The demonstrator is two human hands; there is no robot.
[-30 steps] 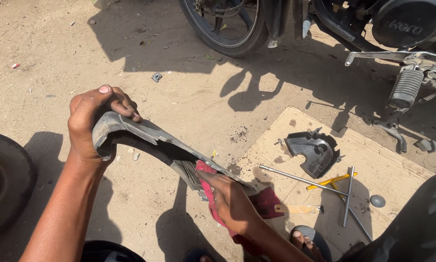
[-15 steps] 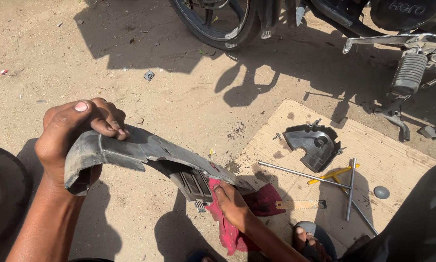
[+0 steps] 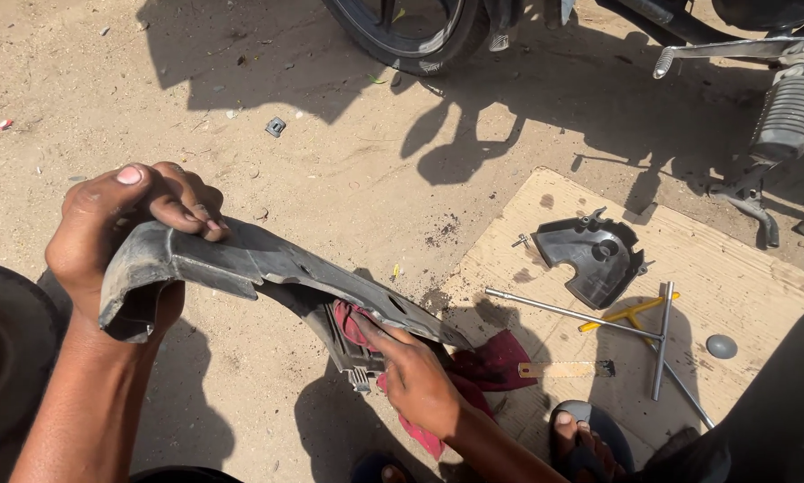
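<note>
Mudguard [image 3: 241, 264], sandy ground [image 3: 330, 161], cardboard [image 3: 742, 277]

Sunlit dirt ground [image 3: 348, 179], cardboard sheet [image 3: 733, 268], hard shadows

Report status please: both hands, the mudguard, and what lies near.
Left hand grips end of grey mudguard. Right hand presses red rag to its underside. Cardboard sheet alongside holds black cover, T-wrench.

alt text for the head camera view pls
A left hand grips one end of a long curved grey plastic mudguard while the right hand presses a red rag against it. Behind, on cardboard over sandy ground, lie a T-shaped wrench and a black cover.
</note>
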